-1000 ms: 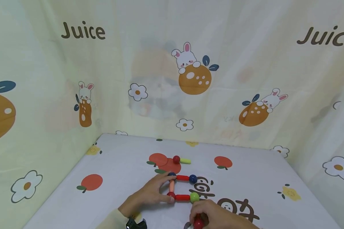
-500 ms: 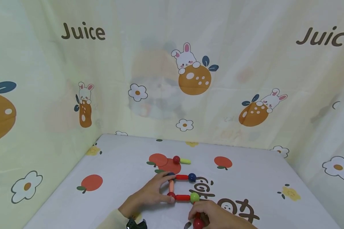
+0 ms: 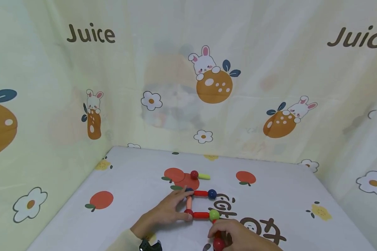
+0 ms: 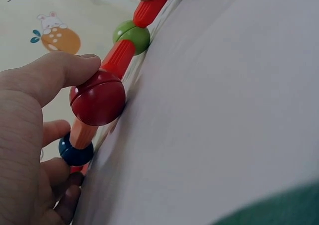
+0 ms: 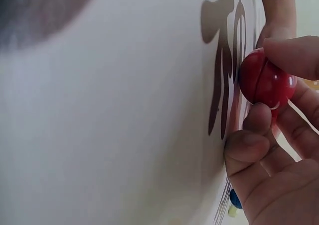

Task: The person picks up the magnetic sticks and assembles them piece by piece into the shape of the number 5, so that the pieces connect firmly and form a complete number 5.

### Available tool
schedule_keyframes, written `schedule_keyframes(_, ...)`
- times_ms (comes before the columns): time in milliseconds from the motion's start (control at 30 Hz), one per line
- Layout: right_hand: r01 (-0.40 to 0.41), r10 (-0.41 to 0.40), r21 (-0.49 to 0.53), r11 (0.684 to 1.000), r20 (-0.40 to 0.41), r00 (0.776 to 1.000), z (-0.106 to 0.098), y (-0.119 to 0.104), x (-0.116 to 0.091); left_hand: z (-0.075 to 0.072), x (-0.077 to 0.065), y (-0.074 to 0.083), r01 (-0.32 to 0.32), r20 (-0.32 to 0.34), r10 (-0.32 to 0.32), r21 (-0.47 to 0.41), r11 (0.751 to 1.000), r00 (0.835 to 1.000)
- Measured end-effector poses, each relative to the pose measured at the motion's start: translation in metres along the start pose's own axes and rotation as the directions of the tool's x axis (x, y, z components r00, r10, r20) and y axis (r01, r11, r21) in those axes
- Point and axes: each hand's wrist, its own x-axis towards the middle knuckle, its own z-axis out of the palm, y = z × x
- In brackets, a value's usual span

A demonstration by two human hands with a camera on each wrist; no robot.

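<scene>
A toy frame of balls and rods lies on the table. My left hand (image 3: 168,211) holds its left side, thumb on a red ball (image 4: 98,96) and fingers at a dark blue ball (image 4: 76,150); a peach rod (image 3: 189,203) joins these two. From that red corner a red rod (image 3: 201,215) runs right to a green ball (image 3: 214,214). Another red rod (image 3: 201,193) leads from the blue corner to a second blue ball (image 3: 212,194). Near me, my right hand (image 3: 235,235) grips another red ball (image 5: 267,79) and the red rod between it and the green ball, largely covered by the fingers.
Beyond the frame lies a separate red ball (image 3: 194,174) with a yellow-green rod (image 3: 204,176) attached. A printed white cloth (image 3: 138,167) covers the table. Cream curtains (image 3: 163,69) stand along the back and both sides.
The far red rod and its blue end ball have swung slightly away from me. Both hands keep nearly the same places and holds.
</scene>
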Motion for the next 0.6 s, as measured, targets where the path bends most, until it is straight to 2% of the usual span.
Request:
schedule_keyframes(233,-0.033,0.034,0.053,0.998,-0.020,0.999,0.0003,-0.0011,-0.0035,0.0005,0.0029,0.0000,0.008,-0.009,-0.008,0.012,1.000,1.000)
schedule_keyframes(333,-0.020,0.021,0.051,0.998,-0.020,1.000,-0.0002,-0.0016,-0.0036,-0.0012,0.0033,0.0007,0.006,-0.007,-0.006,0.006,1.000,1.000)
schedule_keyframes(467,-0.015,0.016,0.050,0.999,-0.012,1.000,-0.0028,-0.0038,-0.0055,-0.0032,0.0033,0.0011,-0.002,0.001,0.002,-0.026,1.000,1.000)
schedule_keyframes(600,-0.064,0.065,0.050,0.997,-0.018,0.998,-0.0057,-0.0057,-0.0079,-0.0049,0.0049,0.0009,-0.008,0.021,0.009,-0.061,0.998,1.000)
